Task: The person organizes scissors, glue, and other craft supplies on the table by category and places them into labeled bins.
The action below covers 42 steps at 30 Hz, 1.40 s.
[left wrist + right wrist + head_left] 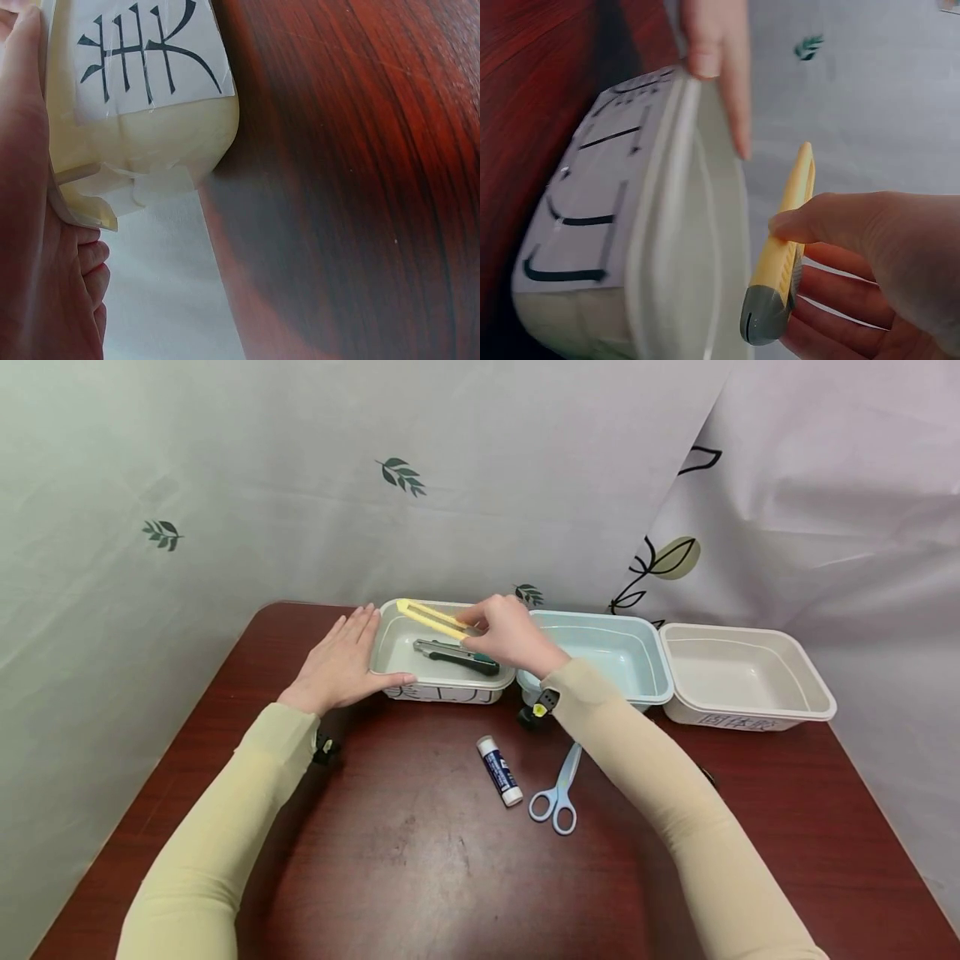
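- Across a dark red table [360,877] from where I stand, a person in pale sleeves reaches both arms forward to a row of three bins near a leaf-print cloth [285,485].
- The right hand [506,631] pinches a yellow cutter [775,259] between thumb and fingers. The cutter is over the white bin [393,643], at the left of the row, tilted, its grey end towards the person's right.
- The left hand [337,660] rests against the left end of that bin, fingers straight and slightly spread, thumb out along the near rim. It seems to steady the bin.
- Inside the white bin lies a dark cutter [457,656], below the yellow one. A paper label with bold black strokes covers the bin's front.
- To the right stand a blue bin [622,664], partly behind the right hand and wrist, and a beige bin [727,677] with dark writing on its front.
- Nearer the person, a glue stick [499,772] and blue-handled scissors [560,791] lie on the table, side by side but apart.
- The step in hand looks like placing the yellow cutter beside the dark one. The next move probably calls for lowering it below the rim, then loosening the pinch.
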Motion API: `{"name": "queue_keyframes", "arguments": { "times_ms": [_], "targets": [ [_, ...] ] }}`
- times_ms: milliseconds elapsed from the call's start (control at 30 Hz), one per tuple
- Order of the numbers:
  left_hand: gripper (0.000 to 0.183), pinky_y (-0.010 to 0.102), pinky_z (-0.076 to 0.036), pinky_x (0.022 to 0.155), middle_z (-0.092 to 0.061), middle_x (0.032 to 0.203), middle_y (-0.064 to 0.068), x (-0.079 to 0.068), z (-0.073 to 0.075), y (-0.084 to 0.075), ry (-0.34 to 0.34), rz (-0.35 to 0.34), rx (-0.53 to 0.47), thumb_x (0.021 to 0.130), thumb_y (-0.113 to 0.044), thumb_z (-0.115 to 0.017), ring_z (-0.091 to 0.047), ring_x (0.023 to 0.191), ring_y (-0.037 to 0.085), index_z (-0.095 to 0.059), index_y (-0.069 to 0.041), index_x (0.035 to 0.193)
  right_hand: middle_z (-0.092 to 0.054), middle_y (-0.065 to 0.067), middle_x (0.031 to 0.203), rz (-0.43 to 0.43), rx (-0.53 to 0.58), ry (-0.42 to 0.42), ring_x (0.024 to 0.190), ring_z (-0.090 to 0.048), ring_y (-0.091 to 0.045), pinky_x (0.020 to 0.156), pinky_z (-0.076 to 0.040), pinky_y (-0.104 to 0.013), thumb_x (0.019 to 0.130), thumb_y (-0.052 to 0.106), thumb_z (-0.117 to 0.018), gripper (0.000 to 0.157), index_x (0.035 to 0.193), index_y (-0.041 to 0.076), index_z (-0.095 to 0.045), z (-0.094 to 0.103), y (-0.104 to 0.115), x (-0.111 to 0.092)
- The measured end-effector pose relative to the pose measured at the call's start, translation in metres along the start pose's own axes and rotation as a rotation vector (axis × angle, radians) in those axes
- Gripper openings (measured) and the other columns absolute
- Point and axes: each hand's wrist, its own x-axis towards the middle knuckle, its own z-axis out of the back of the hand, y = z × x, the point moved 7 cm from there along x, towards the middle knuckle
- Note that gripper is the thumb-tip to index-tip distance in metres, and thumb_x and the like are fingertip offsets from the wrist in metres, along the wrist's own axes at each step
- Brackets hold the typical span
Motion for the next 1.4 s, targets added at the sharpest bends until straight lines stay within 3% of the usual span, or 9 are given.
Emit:
{"name": "queue_keyframes", "arguments": {
  "times_ms": [333,500,633,800,867,967,1033,1200,1400],
  "targets": [
    [0.126,0.041,-0.001,0.124,-0.012,0.167,0.023,0.0,0.0,0.0,0.002,0.0,0.009,0.083,-0.086,-0.05,-0.008,0.154,0.033,-0.013,0.006,0.16,-0.074,-0.002,0.092,0.006,-0.162,0.113,0.078,-0.058,-0.017,0.078,-0.047,-0.031,0.085,0.004,-0.073,0.019,0.102,0.009,-0.08,-0.034,-0.013,0.015],
    [0.126,0.041,-0.001,0.124,-0.012,0.167,0.023,-0.001,0.001,-0.001,0.002,-0.002,0.0,0.083,-0.085,-0.051,-0.008,0.154,0.033,-0.012,0.006,0.16,-0.071,-0.001,0.085,-0.004,-0.187,0.174,0.074,-0.051,-0.017,0.069,-0.044,-0.029,0.082,0.001,-0.074,0.016,0.095,0.008,-0.081,-0.044,-0.016,0.019],
    [0.126,0.042,-0.003,0.124,-0.013,0.166,0.023,0.0,0.001,-0.001,-0.003,-0.007,0.006,0.083,-0.085,-0.052,-0.009,0.154,0.032,-0.013,0.006,0.16,-0.051,0.002,0.066,-0.006,-0.208,0.221,0.063,-0.037,-0.015,0.057,-0.03,-0.027,0.081,0.001,-0.072,0.009,0.078,0.009,-0.073,-0.052,-0.016,0.022],
    [0.124,0.042,-0.004,0.124,-0.014,0.166,0.023,0.0,0.001,-0.001,-0.015,-0.015,0.006,0.083,-0.083,-0.053,-0.011,0.154,0.033,-0.015,0.007,0.159,-0.03,0.005,0.06,-0.028,-0.249,0.249,0.059,-0.023,-0.012,0.052,-0.018,-0.026,0.082,0.003,-0.072,0.024,0.065,0.013,-0.057,-0.06,-0.018,0.026],
    [0.124,0.043,-0.004,0.124,-0.014,0.166,0.024,0.0,0.002,-0.001,-0.017,-0.015,0.005,0.084,-0.083,-0.053,-0.011,0.154,0.033,-0.015,0.007,0.159,-0.035,0.004,0.062,-0.035,-0.261,0.249,0.061,-0.027,-0.013,0.053,-0.02,-0.027,0.082,0.004,-0.072,0.018,0.068,0.013,-0.064,-0.061,-0.019,0.027],
    [0.123,0.043,-0.005,0.124,-0.014,0.166,0.024,-0.001,0.002,-0.001,-0.015,-0.016,0.008,0.084,-0.082,-0.053,-0.011,0.154,0.033,-0.015,0.008,0.159,-0.06,0.003,0.076,-0.042,-0.282,0.234,0.07,-0.046,-0.013,0.058,-0.038,-0.026,0.082,0.006,-0.073,0.008,0.086,0.009,-0.079,-0.061,-0.018,0.027],
    [0.123,0.043,-0.005,0.124,-0.014,0.166,0.024,-0.002,0.002,-0.002,-0.012,-0.017,0.01,0.085,-0.082,-0.053,-0.011,0.154,0.033,-0.015,0.008,0.159,-0.073,-0.001,0.101,-0.05,-0.269,0.23,0.089,-0.061,-0.016,0.075,-0.051,-0.028,0.084,0.006,-0.073,0.026,0.109,0.008,-0.081,-0.06,-0.018,0.027],
    [0.123,0.043,-0.003,0.124,-0.013,0.166,0.024,-0.002,0.002,-0.003,-0.002,-0.016,0.008,0.085,-0.082,-0.053,-0.01,0.154,0.033,-0.014,0.008,0.159,-0.072,-0.008,0.121,-0.047,-0.223,0.219,0.117,-0.064,-0.025,0.104,-0.047,-0.034,0.09,0.011,-0.074,0.034,0.123,0.004,-0.075,-0.049,-0.012,0.025],
    [0.124,0.043,-0.002,0.124,-0.012,0.166,0.023,-0.001,0.001,-0.002,0.009,-0.004,0.005,0.084,-0.084,-0.051,-0.009,0.154,0.035,-0.012,0.007,0.16,-0.069,-0.009,0.128,-0.081,-0.142,0.138,0.121,-0.062,-0.025,0.104,-0.048,-0.035,0.095,0.021,-0.074,0.041,0.132,0.005,-0.069,-0.022,-0.001,0.017]
  ]
}}
